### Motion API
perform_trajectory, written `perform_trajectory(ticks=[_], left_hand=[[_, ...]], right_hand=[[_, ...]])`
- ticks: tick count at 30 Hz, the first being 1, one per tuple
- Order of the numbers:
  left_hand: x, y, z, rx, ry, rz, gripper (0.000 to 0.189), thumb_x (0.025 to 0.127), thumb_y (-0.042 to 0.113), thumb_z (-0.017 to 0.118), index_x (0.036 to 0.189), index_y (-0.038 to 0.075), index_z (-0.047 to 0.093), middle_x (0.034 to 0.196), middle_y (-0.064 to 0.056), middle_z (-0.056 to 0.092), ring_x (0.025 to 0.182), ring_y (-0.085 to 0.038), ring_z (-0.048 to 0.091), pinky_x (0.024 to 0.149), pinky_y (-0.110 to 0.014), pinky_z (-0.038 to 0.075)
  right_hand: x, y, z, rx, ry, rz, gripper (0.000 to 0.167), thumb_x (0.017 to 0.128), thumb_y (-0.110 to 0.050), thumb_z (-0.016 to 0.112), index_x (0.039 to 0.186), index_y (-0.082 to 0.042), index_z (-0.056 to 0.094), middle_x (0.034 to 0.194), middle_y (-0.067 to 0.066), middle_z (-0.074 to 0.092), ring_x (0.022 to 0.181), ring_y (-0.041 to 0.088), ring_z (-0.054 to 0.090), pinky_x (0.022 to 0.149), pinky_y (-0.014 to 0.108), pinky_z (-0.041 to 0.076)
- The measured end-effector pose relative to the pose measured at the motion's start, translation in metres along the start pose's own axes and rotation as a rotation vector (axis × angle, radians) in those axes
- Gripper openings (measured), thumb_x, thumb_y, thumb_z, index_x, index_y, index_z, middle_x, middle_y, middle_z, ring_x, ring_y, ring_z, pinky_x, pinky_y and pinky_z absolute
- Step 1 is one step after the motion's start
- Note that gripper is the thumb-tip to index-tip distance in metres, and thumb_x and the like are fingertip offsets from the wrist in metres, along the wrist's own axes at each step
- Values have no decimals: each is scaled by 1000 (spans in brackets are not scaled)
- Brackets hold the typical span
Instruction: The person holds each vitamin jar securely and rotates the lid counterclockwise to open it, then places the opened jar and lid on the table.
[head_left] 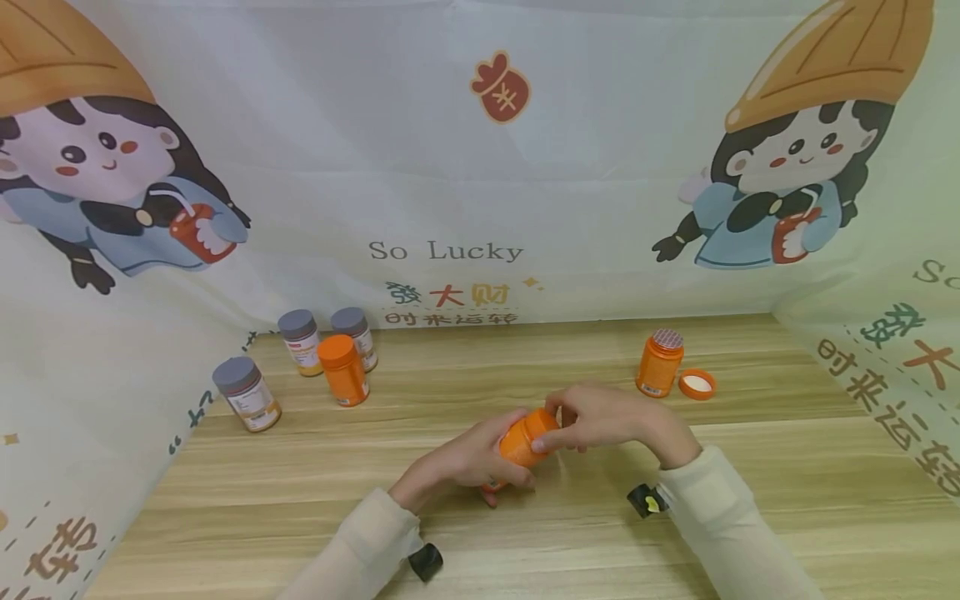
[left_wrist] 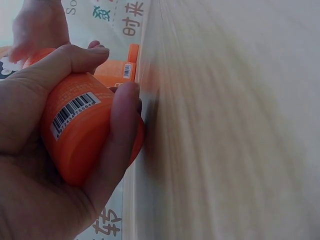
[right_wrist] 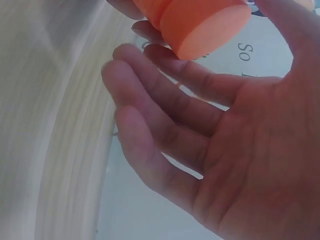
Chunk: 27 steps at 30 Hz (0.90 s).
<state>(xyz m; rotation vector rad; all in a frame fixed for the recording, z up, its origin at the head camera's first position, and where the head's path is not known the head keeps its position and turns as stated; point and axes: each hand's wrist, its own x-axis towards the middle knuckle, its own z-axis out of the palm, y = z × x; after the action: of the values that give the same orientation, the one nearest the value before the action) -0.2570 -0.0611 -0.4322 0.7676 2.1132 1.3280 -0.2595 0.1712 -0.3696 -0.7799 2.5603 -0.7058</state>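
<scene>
In the head view my left hand (head_left: 480,450) grips an orange pill bottle (head_left: 517,443), tilted with its capped end up to the right. The left wrist view shows the fingers and thumb wrapped round the body, a barcode (left_wrist: 75,115) facing the camera. At the bottle's orange cap (right_wrist: 205,27), my right hand (head_left: 600,417) has its thumb and index finger on opposite sides of the rim. The other fingers (right_wrist: 155,100) of that hand bend loosely away from the cap.
Back right stands an uncapped orange bottle (head_left: 660,363) with a patterned seal on its mouth, its loose cap (head_left: 697,384) beside it, white inside up. At the left are another orange bottle (head_left: 343,371) and several grey-capped jars (head_left: 247,395). A printed cloth (head_left: 450,183) walls the wooden table (head_left: 465,367).
</scene>
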Motion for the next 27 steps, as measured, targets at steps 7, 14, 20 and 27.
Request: perform_trajectory(ticks=[7,14,20,27], left_hand=[[1,1,-1,13,-9,5,55,83,13,81,128,29,54,102,-6,58,72,-19,60,45,-38,59],[2,0,-2,17,-10,7,56,83,13,81,130,29,54,101,-7,58,71,-19,60,45,-38,59],[1,0,-1,12,-8,7,57,83,12,81,130,29,54,101,-7,58,70,-18,59,45,-38,59],[2,-1,-1,16,-9,12,54,83,12,80,127,27,54,99,-7,57,68,-18,59,44,-37,59]], right_hand=[[0,1,0,25,1,17,36,96,-52,65,95,-16,64,72,2,67,67,23,65,58,28,48],[2,3,0,20,6,12,38,96,-54,65,89,-16,65,70,0,66,63,17,61,56,27,46],[1,1,0,24,6,14,37,96,-54,65,94,-17,63,71,2,68,62,17,61,56,27,46],[1,1,0,26,-3,20,39,97,-56,62,91,-17,64,70,1,67,63,18,61,58,29,49]])
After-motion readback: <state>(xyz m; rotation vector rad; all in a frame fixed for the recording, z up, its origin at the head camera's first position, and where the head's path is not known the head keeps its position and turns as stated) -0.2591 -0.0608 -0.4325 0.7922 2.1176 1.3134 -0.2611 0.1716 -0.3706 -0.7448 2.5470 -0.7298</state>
